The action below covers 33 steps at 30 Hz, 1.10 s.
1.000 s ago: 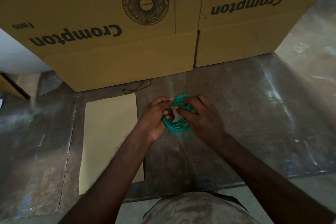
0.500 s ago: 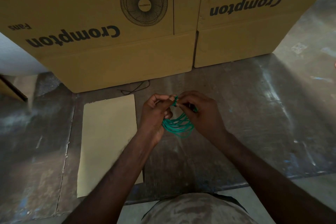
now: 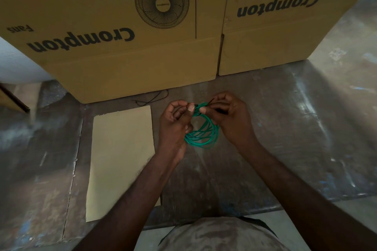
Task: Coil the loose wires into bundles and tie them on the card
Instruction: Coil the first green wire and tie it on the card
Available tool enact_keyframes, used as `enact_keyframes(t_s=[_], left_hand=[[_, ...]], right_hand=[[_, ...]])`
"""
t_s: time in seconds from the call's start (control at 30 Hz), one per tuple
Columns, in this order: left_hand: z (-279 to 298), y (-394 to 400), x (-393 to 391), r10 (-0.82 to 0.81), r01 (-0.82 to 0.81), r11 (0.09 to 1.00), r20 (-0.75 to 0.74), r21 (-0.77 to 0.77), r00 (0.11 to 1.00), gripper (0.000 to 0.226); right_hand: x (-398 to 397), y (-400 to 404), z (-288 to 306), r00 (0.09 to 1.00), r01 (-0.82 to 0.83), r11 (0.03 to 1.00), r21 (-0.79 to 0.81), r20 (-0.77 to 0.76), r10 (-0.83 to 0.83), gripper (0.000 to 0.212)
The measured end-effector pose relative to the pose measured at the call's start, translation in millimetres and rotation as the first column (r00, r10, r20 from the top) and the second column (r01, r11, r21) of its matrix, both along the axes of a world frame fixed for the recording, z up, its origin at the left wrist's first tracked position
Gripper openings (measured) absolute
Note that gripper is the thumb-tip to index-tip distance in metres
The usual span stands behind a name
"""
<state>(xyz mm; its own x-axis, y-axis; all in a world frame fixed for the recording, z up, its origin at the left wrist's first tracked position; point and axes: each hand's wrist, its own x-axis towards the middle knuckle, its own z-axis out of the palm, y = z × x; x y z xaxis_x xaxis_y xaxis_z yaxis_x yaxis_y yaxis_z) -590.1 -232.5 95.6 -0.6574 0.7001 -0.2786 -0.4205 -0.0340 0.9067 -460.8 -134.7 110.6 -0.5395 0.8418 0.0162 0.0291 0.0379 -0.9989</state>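
2 hands (image 3: pixel 206 120) around green coil (image 3: pixel 203 135)

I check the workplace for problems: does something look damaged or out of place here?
One oddity: both cardboard boxes stand upside down, their print inverted. A thin black wire lies loose beside the card. The hands hold a tidy green coil.

Two hands, left hand (image 3: pixel 176 122) and right hand (image 3: pixel 230 117); one green wire coil (image 3: pixel 202 134); one card (image 3: pixel 122 159); two cardboard boxes (image 3: pixel 102 26) (image 3: pixel 285 32); one thin black wire (image 3: pixel 153 100)
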Motion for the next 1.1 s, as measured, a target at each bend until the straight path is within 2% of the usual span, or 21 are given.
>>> enact_keyframes(t_s=[0.13,0.3,0.47,0.6,0.7,1.1], left_hand=[[0,6,4,0.026,-0.026,0.999,-0.016,-0.021,1.0,0.01],[-1,10,6,0.104,-0.108,0.992,-0.063,-0.061,0.993,0.011],[-4,14,8,0.196,-0.203,0.976,-0.093,-0.077,0.976,0.015],[0,17,8,0.247,-0.253,0.966,-0.095,-0.058,0.964,0.017],[3,18,9,0.26,-0.267,0.963,-0.117,-0.047,0.958,0.018],[3,18,7,0.258,-0.274,0.961,-0.227,-0.04,0.939,0.017]], right_hand=[[-3,-1,2,0.999,0.004,1.0,-0.007,-0.034,-0.004,0.01],[-9,-2,0,0.996,-0.071,0.997,0.021,0.05,0.07,0.016],[-15,-6,2,0.98,-0.015,0.98,0.196,0.196,-0.025,0.019],[-17,-8,5,0.95,-0.091,0.925,0.369,0.312,-0.031,0.025],[-18,-8,4,0.92,-0.129,0.89,0.438,0.388,-0.058,0.027],[-18,-13,14,0.946,0.0,0.831,0.556,0.27,-0.18,0.02]])
